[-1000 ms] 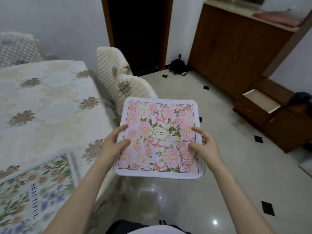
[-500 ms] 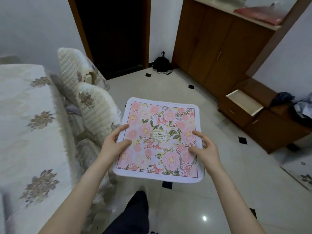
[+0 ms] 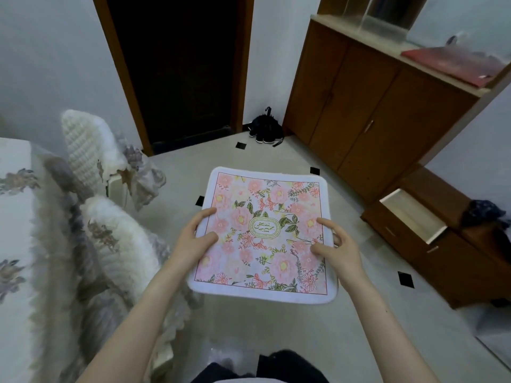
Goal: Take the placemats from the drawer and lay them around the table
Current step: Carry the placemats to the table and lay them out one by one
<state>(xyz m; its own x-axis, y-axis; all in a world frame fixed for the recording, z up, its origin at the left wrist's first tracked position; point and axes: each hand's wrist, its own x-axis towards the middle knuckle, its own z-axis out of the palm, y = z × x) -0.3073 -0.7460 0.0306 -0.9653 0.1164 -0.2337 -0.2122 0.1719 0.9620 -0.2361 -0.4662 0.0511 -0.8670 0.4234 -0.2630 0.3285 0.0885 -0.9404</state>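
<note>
A square placemat (image 3: 265, 233) with pink flowers, a white border and a green oval label is held flat in front of me, over the floor. My left hand (image 3: 193, 239) grips its left edge, thumb on top. My right hand (image 3: 338, 248) grips its right edge the same way. The table (image 3: 13, 230), under a pale floral cloth, shows only at the far left edge of the view. The open drawer (image 3: 412, 214) juts out of a low wooden cabinet at the right.
Two chairs (image 3: 116, 244) with quilted white covers stand between me and the table. A tall wooden cabinet (image 3: 373, 111) lines the right wall, a dark doorway (image 3: 179, 64) lies ahead, and black shoes (image 3: 265, 131) sit beside it. Pale tiled floor (image 3: 276, 327) stretches below the mat.
My view has swung right and forward along the table's side. The table and the mat lying on it have slid out to the left. Both hands keep the same hold on the pink placemat.
</note>
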